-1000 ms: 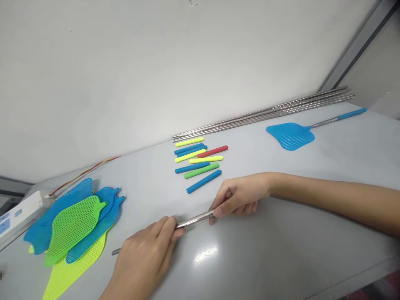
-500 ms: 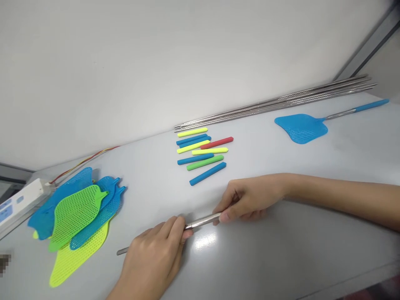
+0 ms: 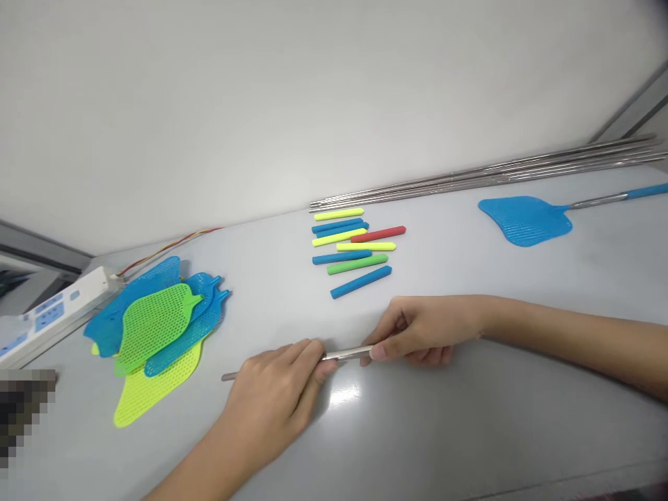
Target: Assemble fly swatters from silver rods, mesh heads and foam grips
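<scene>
Both my hands are closed on a short silver metal rod (image 3: 345, 353) held just above the grey table. My left hand (image 3: 284, 381) wraps round its middle from above, and a grey end sticks out to the left. With thumb and fingers, my right hand (image 3: 412, 337) pinches the rod's right part; its far end is hidden in the palm. Beyond the hands lie several coloured handle sleeves, the nearest a blue sleeve (image 3: 361, 282), with a green sleeve (image 3: 358, 264) and a red sleeve (image 3: 378, 234) behind it.
Mesh fly swatter heads lie piled at left, a green head (image 3: 154, 327) on top. Beside them is a white power strip (image 3: 62, 313) with a cable. A blue fly swatter (image 3: 527, 219) lies at right. Long metal rods (image 3: 470, 179) rest along the wall.
The view has shifted, so the things on the table appear further right. Both hands keep hold of the rod, and it now looks more level, with less of it showing between them.
</scene>
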A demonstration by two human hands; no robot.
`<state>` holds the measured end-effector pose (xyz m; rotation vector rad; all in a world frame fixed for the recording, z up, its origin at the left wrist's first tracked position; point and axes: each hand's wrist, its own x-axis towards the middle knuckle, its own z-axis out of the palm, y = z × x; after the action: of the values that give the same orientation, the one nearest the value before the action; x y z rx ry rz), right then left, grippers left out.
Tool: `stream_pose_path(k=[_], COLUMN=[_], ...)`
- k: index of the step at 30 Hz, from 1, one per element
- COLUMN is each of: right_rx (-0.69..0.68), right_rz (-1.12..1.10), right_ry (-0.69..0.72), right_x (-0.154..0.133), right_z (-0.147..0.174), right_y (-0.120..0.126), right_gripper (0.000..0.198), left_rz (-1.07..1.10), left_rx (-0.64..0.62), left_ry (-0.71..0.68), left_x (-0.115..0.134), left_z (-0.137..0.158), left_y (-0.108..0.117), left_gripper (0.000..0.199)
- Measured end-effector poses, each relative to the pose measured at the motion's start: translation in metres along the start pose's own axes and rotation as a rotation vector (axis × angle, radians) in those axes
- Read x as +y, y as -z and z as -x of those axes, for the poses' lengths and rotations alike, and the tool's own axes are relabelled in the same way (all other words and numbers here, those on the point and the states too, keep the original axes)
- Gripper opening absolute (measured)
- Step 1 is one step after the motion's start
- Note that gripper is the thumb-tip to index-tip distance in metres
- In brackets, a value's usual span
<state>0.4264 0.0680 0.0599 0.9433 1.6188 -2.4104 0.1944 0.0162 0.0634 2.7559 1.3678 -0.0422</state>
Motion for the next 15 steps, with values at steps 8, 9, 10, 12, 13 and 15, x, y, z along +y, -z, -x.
stream_pose_path(k=[8,9,10,12,13,15], right_rx=[0.01,0.008,0.005,-0.006,-0.014,-0.042], right_rz=[-0.053,-0.057,-0.065,-0.088,-0.104,-0.143], right_ry=[0.022,0.026,0.03,0.037,0.039,0.041], right_x=[0.002,0.002,0.003,0.003,0.003,0.003], right_z=[-0.002,-0.002,-0.002,-0.002,-0.002,-0.002], right_y=[0.002,0.003,0.003,0.005,0.006,0.009], right_gripper=[0.033,0.033,0.032,0.031,0.031,0.03], left_rz=[0.134,0.139,0.141,0.144,0.142,0.129], left_rx=[-0.075,-0.086,-0.098,-0.11,-0.105,-0.067], left_ry=[0.062,0.08,0.101,0.14,0.163,0.229], left_x=[-0.01,-0.011,-0.012,-0.016,-0.018,-0.023], left_z=[-0.006,-0.006,-0.006,-0.005,-0.005,-0.004], left_y=[0.014,0.015,0.016,0.017,0.018,0.018], left_gripper=[0.031,0.031,0.031,0.031,0.032,0.035])
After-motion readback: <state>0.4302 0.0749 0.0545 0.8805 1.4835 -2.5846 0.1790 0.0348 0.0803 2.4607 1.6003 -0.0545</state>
